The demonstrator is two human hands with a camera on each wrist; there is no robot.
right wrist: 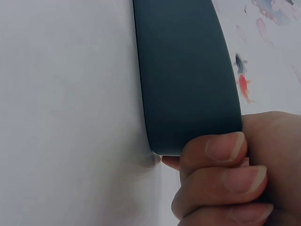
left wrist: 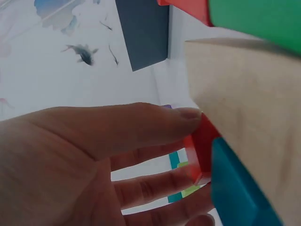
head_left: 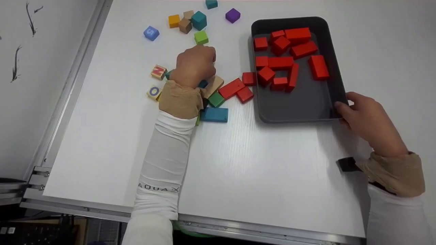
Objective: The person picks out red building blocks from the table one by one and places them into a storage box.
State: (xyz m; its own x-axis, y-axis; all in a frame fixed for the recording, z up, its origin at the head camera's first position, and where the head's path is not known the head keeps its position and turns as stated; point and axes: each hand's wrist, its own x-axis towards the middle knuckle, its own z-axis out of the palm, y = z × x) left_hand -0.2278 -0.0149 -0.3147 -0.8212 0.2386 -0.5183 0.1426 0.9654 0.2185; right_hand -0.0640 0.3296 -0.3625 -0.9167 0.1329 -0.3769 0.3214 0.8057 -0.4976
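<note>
My left hand (head_left: 196, 64) is over the loose wooden blocks left of the tray. In the left wrist view its thumb and fingers pinch a red block (left wrist: 202, 146), which the hand hides in the head view. Right beside that block are a teal block (left wrist: 240, 188) and a plain wooden block (left wrist: 249, 99). My right hand (head_left: 369, 119) grips the near right corner of a dark grey tray (head_left: 296, 107), thumb over the rim and fingers curled against the outside. Inside the tray lie several red blocks (head_left: 281, 63), mostly toward its far and left parts.
Red blocks (head_left: 232, 88), a green block (head_left: 216, 99) and a blue block (head_left: 214, 115) lie left of the tray. Letter blocks (head_left: 158, 72) sit left of my left hand. Farther back are a lime block (head_left: 201, 37), a purple block (head_left: 233, 15) and several others.
</note>
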